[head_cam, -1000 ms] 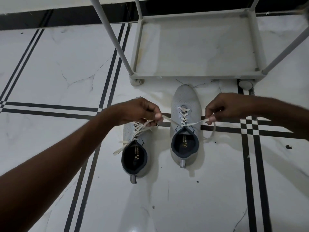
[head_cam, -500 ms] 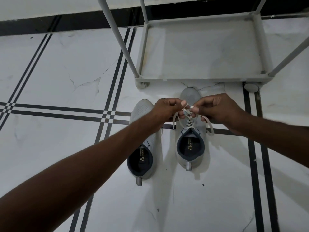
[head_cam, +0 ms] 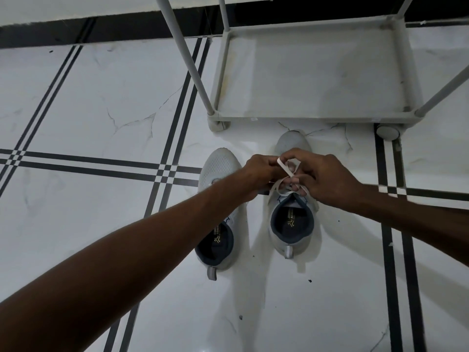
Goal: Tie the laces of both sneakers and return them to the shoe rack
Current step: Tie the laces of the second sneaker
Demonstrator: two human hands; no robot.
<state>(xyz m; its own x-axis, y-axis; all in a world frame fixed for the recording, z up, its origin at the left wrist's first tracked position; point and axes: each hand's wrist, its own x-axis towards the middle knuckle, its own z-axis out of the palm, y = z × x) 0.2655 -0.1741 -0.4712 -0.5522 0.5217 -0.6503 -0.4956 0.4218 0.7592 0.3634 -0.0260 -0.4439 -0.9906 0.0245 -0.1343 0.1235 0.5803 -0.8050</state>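
Observation:
Two light grey sneakers stand side by side on the tiled floor, toes toward the rack. Over the right sneaker (head_cam: 291, 232) my left hand (head_cam: 261, 171) and my right hand (head_cam: 322, 179) meet, both pinching its white lace (head_cam: 286, 171), which crosses and loops between the fingers. The left sneaker (head_cam: 219, 224) lies under my left forearm, and its laces are hidden. The white shoe rack (head_cam: 223, 72) stands just beyond the toes, its bottom shelf bare.
White rack poles (head_cam: 187, 59) rise at the corners, slanting toward me. A round rack foot (head_cam: 387, 132) sits right of the sneakers. White marble floor with black stripes (head_cam: 101, 163) spreads left and near me. A dark skirting band runs along the wall behind.
A second ago my hands were apart, pulling the lace ends sideways. They came together over the right sneaker, and the lace now forms a loop between my fingers.

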